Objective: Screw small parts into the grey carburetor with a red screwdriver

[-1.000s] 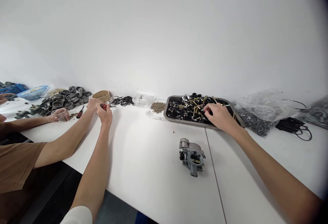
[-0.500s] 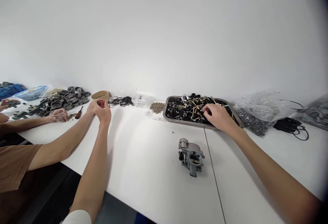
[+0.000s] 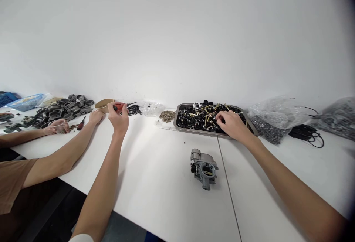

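Picking through the tray point(image 3: 194, 131) seems the step in hand: the right hand point(image 3: 232, 124) is dipped among its mixed black and brass-coloured parts point(image 3: 191, 118); whether one is pinched can't be told. The screwdriver point(image 3: 119, 107) is gripped in the left hand point(image 3: 119, 121), held up, blade at 3 o'clock. The carb point(image 3: 204, 169) is left untouched on the bench point(image 3: 155, 168), tray at its 12 o'clock, screw heap point(image 3: 167, 116) at 11. Parts are best lifted singly, straight up, as snagging looks likely. The blade should be kept off the co-worker's hand point(image 3: 96, 117) at the screwdriver's 8 o'clock.
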A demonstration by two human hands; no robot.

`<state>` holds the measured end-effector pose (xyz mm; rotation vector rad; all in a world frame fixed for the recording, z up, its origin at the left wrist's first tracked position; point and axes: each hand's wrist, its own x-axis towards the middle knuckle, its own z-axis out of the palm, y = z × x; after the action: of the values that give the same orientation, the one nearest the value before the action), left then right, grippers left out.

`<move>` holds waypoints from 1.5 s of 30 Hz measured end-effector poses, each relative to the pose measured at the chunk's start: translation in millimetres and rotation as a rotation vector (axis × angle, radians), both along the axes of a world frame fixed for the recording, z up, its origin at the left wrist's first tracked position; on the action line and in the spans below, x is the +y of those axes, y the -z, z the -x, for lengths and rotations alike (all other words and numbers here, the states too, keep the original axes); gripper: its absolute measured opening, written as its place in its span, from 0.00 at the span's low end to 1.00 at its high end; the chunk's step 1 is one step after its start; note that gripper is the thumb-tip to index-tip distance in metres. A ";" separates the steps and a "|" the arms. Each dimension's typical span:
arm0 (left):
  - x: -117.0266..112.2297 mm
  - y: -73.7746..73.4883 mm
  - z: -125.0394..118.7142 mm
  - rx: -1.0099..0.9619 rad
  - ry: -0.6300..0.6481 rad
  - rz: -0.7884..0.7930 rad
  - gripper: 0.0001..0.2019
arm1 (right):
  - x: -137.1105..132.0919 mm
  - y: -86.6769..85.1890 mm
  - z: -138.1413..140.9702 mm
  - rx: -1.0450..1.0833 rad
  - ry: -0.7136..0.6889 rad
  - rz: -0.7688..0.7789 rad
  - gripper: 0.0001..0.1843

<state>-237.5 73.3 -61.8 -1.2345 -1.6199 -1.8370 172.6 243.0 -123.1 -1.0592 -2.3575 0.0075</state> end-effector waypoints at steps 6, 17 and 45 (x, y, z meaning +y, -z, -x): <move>1.2 6.3 4.3 -0.005 -0.038 0.068 0.12 | 0.4 -0.6 0.8 0.006 -0.007 -0.002 0.08; -4.3 20.9 34.7 -0.062 -0.212 0.192 0.09 | 2.0 2.2 -0.4 0.007 -0.007 -0.009 0.08; 0.4 20.4 25.0 -0.003 -0.176 0.272 0.08 | 1.4 1.4 0.0 0.017 -0.004 -0.001 0.07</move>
<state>-262.5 73.7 -82.2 -1.1517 -1.9625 -1.5520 172.6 244.4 -124.5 -1.0494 -2.3445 0.0164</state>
